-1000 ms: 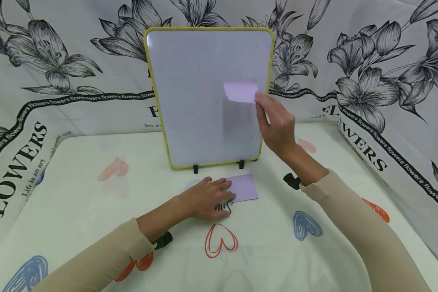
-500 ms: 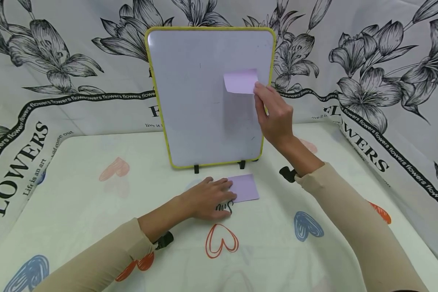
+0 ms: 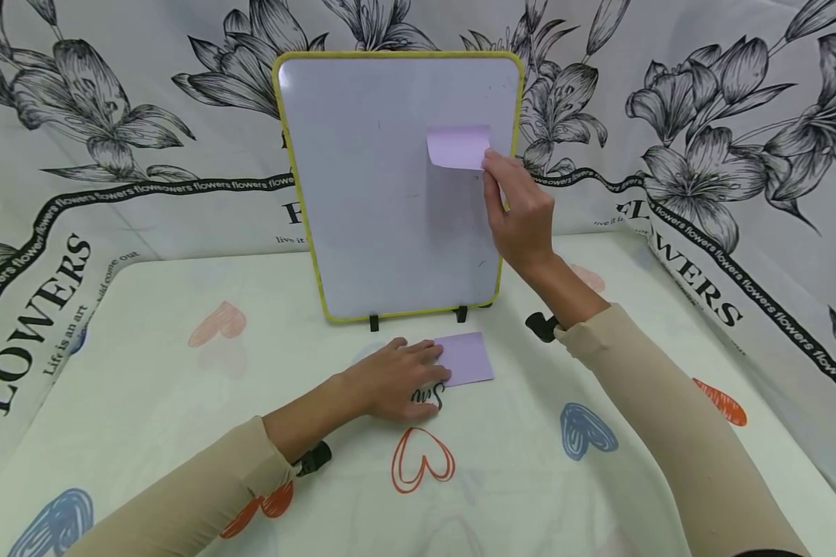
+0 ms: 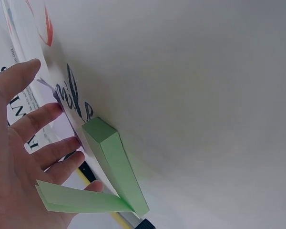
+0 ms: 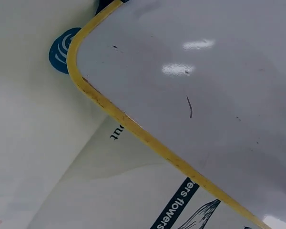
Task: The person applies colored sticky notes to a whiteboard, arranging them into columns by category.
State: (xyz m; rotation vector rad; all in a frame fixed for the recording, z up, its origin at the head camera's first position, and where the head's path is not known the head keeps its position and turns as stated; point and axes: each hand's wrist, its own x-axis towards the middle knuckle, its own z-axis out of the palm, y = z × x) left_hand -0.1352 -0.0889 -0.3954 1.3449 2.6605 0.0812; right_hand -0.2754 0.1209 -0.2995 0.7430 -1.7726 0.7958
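A purple sticky note (image 3: 458, 147) is held up before the right part of the whiteboard (image 3: 362, 209), its lower edge curling outward. My right hand (image 3: 522, 209) pinches its lower right corner; whether the note's top touches the board I cannot tell. My left hand (image 3: 399, 379) rests on the table, fingers spread, fingertips at the left edge of a purple sticky note pad (image 3: 468, 360). Beneath its palm, in the left wrist view, lies a green sticky note pad (image 4: 115, 160) with a loose end sticking out; the head view hides it. The right wrist view shows neither hand nor note.
The yellow-framed whiteboard stands upright on small black feet (image 3: 461, 313) toward the back of the table. A heart-patterned cloth (image 3: 181, 433) covers the table. Behind hangs a flower-print cloth (image 3: 209, 155). Each wrist wears a black camera (image 3: 313, 458).
My right hand has moved up along the board with the purple note, slightly leftward, slowing over the last half second. My left hand has stayed by the purple pad.
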